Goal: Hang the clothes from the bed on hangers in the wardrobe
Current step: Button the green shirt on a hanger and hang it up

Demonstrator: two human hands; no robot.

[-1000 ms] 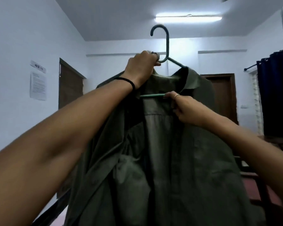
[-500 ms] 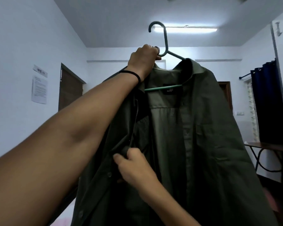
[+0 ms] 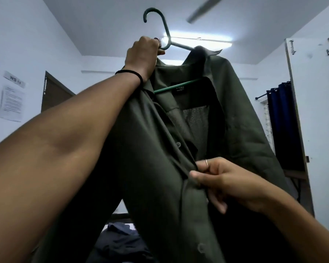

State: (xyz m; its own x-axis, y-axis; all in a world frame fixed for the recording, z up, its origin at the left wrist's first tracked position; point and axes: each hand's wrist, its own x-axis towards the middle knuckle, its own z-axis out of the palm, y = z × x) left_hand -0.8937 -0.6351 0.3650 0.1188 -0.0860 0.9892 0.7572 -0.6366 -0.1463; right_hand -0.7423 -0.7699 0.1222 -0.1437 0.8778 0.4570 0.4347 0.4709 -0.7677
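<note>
An olive-green button shirt hangs on a green hanger, held high in front of me. My left hand grips the hanger at the base of its hook, beside the collar. My right hand pinches the shirt's left front edge near a button, at mid-height. The shirt hangs unbuttoned, with its inner label showing. Dark clothes lie on the bed below, partly hidden by the shirt.
A white wardrobe door stands open at the right. Behind it are a dark blue curtain and a table. A brown door and a paper notice are on the left wall. A ceiling fan blade is overhead.
My right hand left the hanger bar, dropped to the shirt front and now pinches the placket farther right. The shirt and hanger have risen and my view tilts upward.
</note>
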